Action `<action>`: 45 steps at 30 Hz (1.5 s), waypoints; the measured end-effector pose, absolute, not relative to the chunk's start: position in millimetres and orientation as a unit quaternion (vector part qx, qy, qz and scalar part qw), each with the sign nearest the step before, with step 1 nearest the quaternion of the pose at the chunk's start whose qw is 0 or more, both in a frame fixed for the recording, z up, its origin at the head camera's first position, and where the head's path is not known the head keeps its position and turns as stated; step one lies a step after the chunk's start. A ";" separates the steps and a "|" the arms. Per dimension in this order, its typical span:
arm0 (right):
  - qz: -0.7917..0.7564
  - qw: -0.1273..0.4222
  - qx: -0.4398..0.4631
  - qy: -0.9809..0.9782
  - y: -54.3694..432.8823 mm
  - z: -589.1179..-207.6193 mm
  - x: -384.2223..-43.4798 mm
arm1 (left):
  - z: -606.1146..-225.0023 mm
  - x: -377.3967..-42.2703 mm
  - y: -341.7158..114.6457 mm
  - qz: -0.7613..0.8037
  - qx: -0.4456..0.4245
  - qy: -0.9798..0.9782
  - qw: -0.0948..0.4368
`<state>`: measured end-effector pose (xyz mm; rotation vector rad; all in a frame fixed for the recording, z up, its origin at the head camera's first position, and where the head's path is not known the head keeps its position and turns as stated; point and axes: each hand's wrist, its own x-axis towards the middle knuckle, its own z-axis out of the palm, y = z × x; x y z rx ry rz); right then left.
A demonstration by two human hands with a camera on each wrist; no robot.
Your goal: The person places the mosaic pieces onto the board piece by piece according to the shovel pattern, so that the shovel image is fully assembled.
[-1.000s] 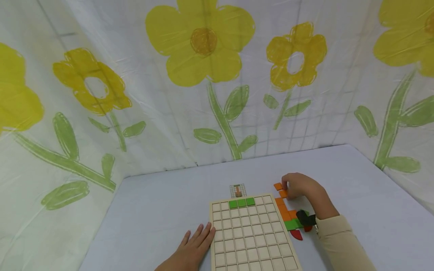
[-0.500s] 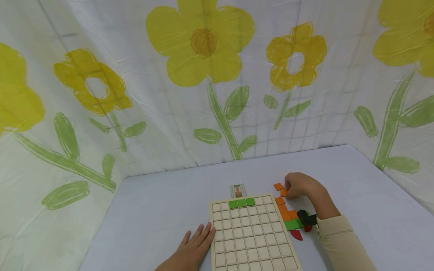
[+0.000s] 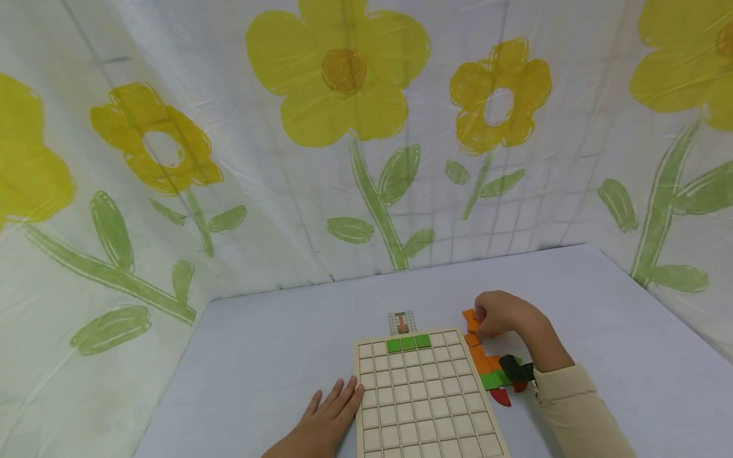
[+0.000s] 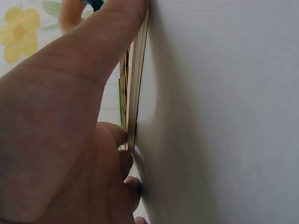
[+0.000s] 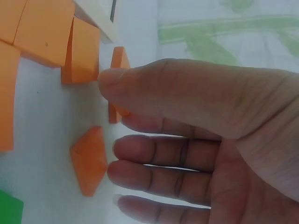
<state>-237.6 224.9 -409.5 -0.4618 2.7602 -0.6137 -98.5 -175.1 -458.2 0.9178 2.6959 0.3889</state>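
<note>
A wooden grid board (image 3: 404, 412) lies on the white table, with a row of green square tiles (image 3: 408, 343) in its top row. Along the board's left edge rests my left hand (image 3: 329, 413), fingers straight and touching the rim (image 4: 137, 84). My right hand (image 3: 504, 313) is low over loose orange tiles (image 3: 480, 361) beside the board's upper right corner. In the right wrist view the thumb and index finger are at a small orange tile (image 5: 120, 58), partly hidden by the thumb. Another orange tile (image 5: 88, 161) lies by the other, loosely extended fingertips.
Green tiles (image 3: 490, 381) and a red quarter-round piece (image 3: 501, 397) lie right of the board, partly under the right wrist and its black camera (image 3: 511, 367). A small picture card (image 3: 402, 322) lies behind the board. A flower-printed curtain (image 3: 275, 210) hangs behind the table.
My right hand shifted slightly right, then came back left toward the board. The small orange tiles beneath it changed position a little. My left hand stayed where it was.
</note>
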 end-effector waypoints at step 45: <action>-0.202 0.138 -0.218 0.945 182.7 -409.7 -228.6 | -459.1 -98.6 -176.2 0.142 0.323 0.928 0.122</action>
